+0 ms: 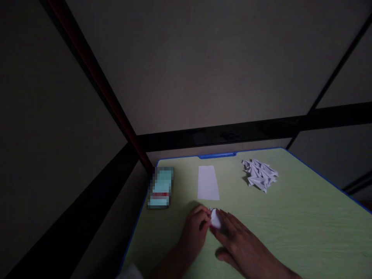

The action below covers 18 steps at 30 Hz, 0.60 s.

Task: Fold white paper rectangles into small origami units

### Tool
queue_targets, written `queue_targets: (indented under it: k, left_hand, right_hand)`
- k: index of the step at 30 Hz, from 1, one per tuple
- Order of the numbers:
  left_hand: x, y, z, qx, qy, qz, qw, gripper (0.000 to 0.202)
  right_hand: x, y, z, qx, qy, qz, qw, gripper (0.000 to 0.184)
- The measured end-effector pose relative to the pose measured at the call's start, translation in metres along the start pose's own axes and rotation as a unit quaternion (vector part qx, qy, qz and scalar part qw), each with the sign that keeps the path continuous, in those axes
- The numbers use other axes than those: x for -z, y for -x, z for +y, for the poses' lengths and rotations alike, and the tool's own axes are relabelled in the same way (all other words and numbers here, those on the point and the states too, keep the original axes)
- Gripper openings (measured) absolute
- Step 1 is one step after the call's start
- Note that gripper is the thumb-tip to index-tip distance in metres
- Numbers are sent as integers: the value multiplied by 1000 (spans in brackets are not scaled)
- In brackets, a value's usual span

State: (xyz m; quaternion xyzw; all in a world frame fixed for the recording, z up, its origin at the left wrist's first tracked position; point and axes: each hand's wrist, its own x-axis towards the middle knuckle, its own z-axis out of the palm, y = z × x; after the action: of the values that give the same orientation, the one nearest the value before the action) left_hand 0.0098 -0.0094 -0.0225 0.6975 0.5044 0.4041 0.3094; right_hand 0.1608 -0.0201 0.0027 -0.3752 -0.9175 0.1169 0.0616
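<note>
Pinching a seemingly part-folded white paper (215, 220), the left fingers (205, 213) meet outstretched right fingers (228, 221), whose grip is unclear, while finished-looking folded pieces (259, 175) lie heaped beyond the right fingers and one flat sheet (208, 183), apparently awaiting folding, lies just ahead.

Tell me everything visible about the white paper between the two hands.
The white paper is small, matte-looking and seemingly folded, with a small separate-looking edge at its top. The left hand's fingertips meet its left side; the right hand's fingers cover its right, hiding its full shape. It sits nearer than the flat sheet; contact with the tabletop is unclear.
</note>
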Motion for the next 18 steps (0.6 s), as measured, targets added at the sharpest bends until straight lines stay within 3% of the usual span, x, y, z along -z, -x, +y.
queue_targets:
  k: [6,11,18]
  left_hand:
    - [-1,3,-4,-66,-53,-17,996,21]
    - [-3,4,-10,-120,-116,-34,985,22]
    - [4,2,-14,-142,-138,-110,974,24]
  right_hand:
    - [-17,1,3,25,30,86,996,48]
    - [-22,0,4,10,52,76,996,47]
    - [-20,1,2,-15,58,90,994,48]
